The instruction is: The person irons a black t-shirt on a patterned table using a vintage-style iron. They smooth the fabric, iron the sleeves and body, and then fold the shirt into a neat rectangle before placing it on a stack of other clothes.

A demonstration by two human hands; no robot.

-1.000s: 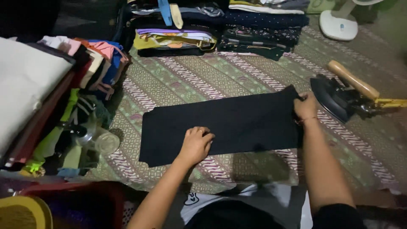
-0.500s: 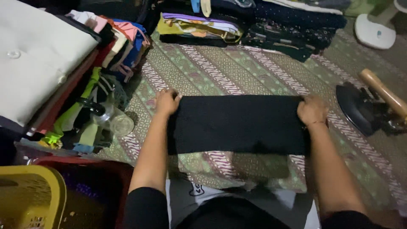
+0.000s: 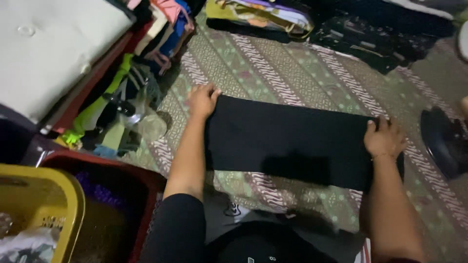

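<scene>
A black cloth (image 3: 287, 139), folded into a long flat rectangle, lies on a patterned green and brown mat (image 3: 292, 73). My left hand (image 3: 203, 100) rests on the cloth's far left corner with fingers spread. My right hand (image 3: 384, 139) presses down on the cloth's right end, fingers over its edge. Both forearms reach out from the bottom of the view.
A yellow basket (image 3: 44, 204) and a red basket (image 3: 131, 175) stand at the bottom left. Stacked folded clothes (image 3: 156, 24) and a clear plastic bottle (image 3: 141, 122) lie left of the mat. A dark iron (image 3: 446, 141) sits at the right edge. More folded clothes (image 3: 263, 14) lie at the top.
My left hand moved from the cloth's near edge to its far left corner. The cloth looks narrower, folded over. The view has shifted left and downward.
</scene>
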